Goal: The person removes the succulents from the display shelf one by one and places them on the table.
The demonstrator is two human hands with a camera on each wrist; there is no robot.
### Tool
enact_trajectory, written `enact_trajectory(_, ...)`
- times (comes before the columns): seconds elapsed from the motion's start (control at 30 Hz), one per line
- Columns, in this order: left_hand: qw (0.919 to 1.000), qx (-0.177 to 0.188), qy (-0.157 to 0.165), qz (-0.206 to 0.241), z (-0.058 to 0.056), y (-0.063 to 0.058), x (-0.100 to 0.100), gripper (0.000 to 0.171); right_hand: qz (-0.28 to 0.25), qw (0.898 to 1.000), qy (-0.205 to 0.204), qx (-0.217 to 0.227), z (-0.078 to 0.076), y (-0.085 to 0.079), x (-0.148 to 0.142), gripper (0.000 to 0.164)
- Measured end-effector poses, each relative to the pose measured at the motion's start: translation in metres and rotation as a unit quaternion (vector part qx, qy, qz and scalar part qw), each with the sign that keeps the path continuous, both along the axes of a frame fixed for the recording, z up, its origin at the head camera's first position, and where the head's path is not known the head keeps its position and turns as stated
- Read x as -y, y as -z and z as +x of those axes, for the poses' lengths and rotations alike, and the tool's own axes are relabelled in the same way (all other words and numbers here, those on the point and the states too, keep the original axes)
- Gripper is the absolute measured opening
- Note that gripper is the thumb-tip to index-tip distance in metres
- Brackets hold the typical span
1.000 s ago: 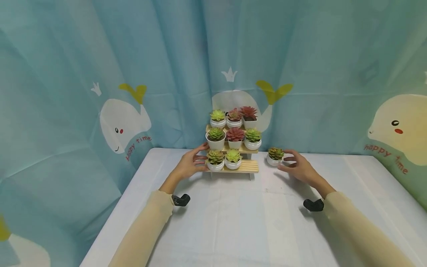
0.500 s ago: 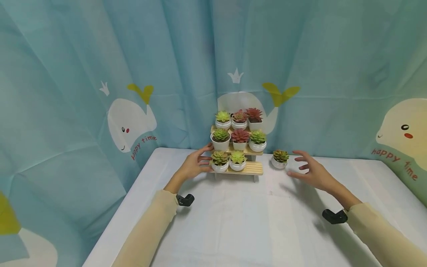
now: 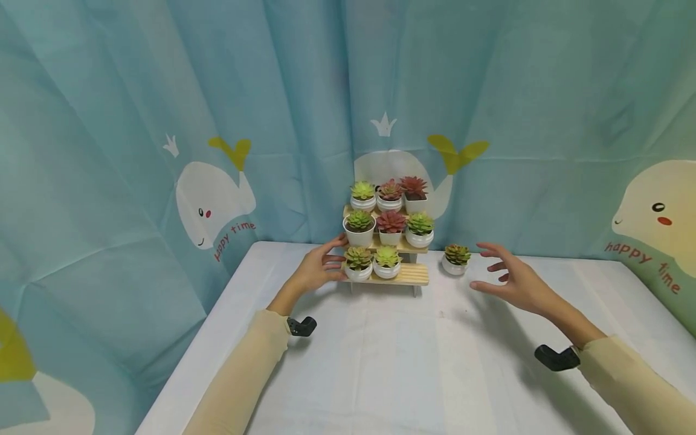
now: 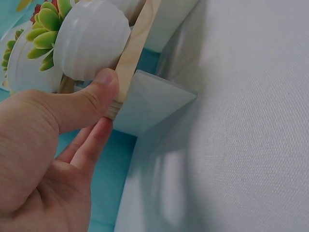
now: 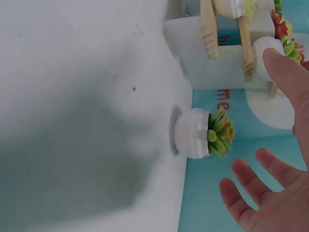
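Note:
A three-tier wooden plant stand [image 3: 413, 275] with pale side supports holds several small potted succulents. My left hand [image 3: 315, 269] pinches the left end of its lowest board; in the left wrist view the thumb [image 4: 104, 87] lies on top and the fingers are underneath. Just behind the thumb sits a white pot [image 4: 91, 41]. To the right of the stand, one green-and-reddish succulent in a white pot [image 3: 455, 266] stands upright on the table. My right hand [image 3: 516, 284] hovers beside it, apart from it, with fingers spread and nothing in them.
On the lowest board, two pots, including a light-green succulent [image 3: 387, 260], stand to the left, with bare wood at right. A blue curtain [image 3: 304, 121] printed with whales hangs right behind the stand. A white cloth [image 3: 402, 362] covers the table.
My right hand has let go of the potted succulent and drawn back to the right, its fingers opening. The left hand keeps its hold on the stand. The head view has shifted slightly.

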State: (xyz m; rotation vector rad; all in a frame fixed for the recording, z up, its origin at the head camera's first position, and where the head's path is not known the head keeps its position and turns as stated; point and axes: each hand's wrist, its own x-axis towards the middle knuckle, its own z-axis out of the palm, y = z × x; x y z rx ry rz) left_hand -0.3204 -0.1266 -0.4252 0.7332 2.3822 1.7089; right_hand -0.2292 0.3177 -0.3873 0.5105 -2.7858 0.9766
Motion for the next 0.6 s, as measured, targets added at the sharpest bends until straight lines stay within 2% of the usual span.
enact_trajectory(0.6, 1.0000, 0.004, 0.004, -0.001, -0.003, 0.000, 0.002, 0.083, 0.012, 0.998, -0.021, -0.052, 0.002, -0.012, 0.015, 0.083)
